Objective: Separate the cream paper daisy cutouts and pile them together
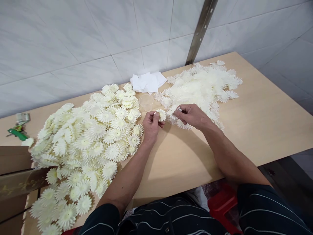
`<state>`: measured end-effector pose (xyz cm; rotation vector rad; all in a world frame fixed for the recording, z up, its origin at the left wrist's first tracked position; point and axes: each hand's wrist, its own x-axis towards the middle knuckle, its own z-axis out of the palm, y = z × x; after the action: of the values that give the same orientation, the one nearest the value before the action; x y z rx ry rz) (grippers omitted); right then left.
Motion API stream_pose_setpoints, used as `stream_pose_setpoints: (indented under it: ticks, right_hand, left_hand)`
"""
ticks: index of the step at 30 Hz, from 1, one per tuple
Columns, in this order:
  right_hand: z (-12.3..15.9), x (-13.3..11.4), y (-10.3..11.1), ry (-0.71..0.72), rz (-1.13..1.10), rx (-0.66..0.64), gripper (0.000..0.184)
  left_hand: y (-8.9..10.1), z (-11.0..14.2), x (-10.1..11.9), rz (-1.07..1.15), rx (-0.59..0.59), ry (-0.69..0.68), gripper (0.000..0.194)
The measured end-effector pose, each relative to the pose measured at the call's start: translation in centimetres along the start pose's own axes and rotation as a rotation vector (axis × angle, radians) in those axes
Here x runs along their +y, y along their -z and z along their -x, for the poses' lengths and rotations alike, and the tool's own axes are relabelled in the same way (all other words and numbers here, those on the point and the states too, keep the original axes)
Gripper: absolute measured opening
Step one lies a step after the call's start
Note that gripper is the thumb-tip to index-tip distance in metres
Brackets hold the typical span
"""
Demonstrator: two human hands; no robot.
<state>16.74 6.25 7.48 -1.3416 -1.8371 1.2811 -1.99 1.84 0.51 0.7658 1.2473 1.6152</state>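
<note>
My left hand (151, 125) pinches a small cream artificial flower head (161, 115) by its petals, its yellowish centre facing up. Close beside it, my right hand (189, 115) is closed on a whiter petal piece (174, 111), held between thumb and fingers. The two pieces are nearly side by side; I cannot tell whether they touch. To the left spreads a large heap of cream flower heads (97, 130). Behind my right hand lies a looser pile of white petal pieces (195, 86).
White paper sheets (148, 82) and a clear round dish (146, 101) lie by the wall. A green-handled tool (18, 132) rests at the far left, above a cardboard box (13, 186). A metal post (201, 31) stands behind the table (266, 114). A red stool (223, 202) is below.
</note>
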Motion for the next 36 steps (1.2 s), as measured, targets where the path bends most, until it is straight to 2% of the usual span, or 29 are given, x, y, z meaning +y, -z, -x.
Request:
stream_pose_setpoints:
  ticks: [5,11,13,18,22,25,29,36]
  right_hand:
    - [0.2,-0.5,0.0,-0.007,0.126,0.089,0.040]
    - [-0.1,-0.3,-0.2,0.007,0.172,0.108,0.035]
    - [-0.1,-0.1,-0.3,0.004,0.182,0.113,0.034]
    - [0.0,-0.1,-0.6,0.011,0.185,0.074,0.035]
    - [0.2,-0.3,-0.8,0.058,0.191,0.028,0.044]
    - [0.3,-0.3,-0.8,0.071,0.162,0.024,0.049]
    - [0.3,-0.3,-0.6,0.042,0.105,0.041,0.047]
    - [0.4,-0.5,0.0,-0.016,0.046,-0.046,0.050]
  left_hand:
    - [-0.1,0.2,0.5,0.014,-0.028,0.042,0.056]
    - [0.2,0.4,0.8,-0.003,-0.104,0.078,0.055]
    - [0.3,0.6,0.9,-0.099,-0.141,0.033,0.050]
    - [0.2,1.5,1.4,-0.305,-0.212,-0.212,0.040]
    - [-0.1,1.9,1.6,-0.304,-0.215,-0.247,0.027]
    - [0.0,1.8,1.7,-0.324,-0.168,-0.235,0.036]
    - [0.1,1.4,1.6,-0.285,-0.117,-0.158,0.045]
    - [0.0,1.1,1.3,-0.199,-0.069,-0.025,0.050]
